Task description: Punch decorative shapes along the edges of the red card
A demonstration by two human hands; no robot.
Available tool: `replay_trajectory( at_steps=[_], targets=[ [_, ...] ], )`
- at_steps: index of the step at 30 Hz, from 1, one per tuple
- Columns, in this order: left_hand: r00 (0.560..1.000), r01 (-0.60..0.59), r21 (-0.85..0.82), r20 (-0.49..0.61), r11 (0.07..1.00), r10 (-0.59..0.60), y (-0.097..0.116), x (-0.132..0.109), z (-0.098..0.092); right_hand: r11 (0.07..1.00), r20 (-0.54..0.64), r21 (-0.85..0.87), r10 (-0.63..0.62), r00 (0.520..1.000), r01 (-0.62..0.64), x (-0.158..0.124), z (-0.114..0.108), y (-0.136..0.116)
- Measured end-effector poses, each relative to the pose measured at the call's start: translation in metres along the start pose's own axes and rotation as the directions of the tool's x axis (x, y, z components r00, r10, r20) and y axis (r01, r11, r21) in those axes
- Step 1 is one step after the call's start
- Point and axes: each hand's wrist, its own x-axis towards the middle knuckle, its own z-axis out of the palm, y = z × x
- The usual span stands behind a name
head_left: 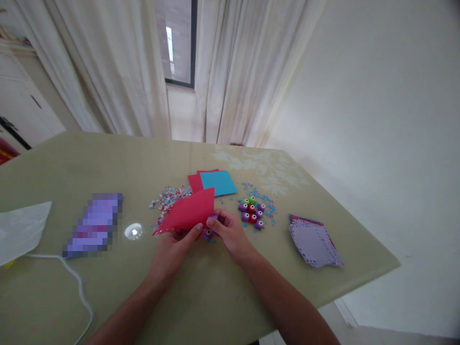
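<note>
My left hand (173,246) pinches the lower edge of a sheet of red paper (194,209), thumb on top. Punched holes run along the sheet's left edge. My right hand (230,235) closes on a small purple craft punch (212,220) at the sheet's right edge; how far the paper sits inside it is hidden. Another purple punch (208,234) shows just below, between the hands. To the right stands a cluster of several small punches (252,209) in purple, red and green, each with an eye-like round top.
Paper confetti (171,196) lies left of the sheet, with blue bits (268,199) on the right. Behind are a blue sheet (218,183) and red sheets (194,182). A stack of hole-edged paper (316,242) lies right. A blurred purple object (94,223) and a white cable (79,282) are left.
</note>
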Motion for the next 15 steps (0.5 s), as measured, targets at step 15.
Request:
replay_trajectory(
  at_steps=[15],
  targets=[
    [0.998, 0.042, -0.178, -0.04, 0.983, -0.05, -0.012, 0.003, -0.005, 0.907, -0.133, -0.367, -0.269, 0.954, 0.204, 0.008, -0.026, -0.013]
  ],
)
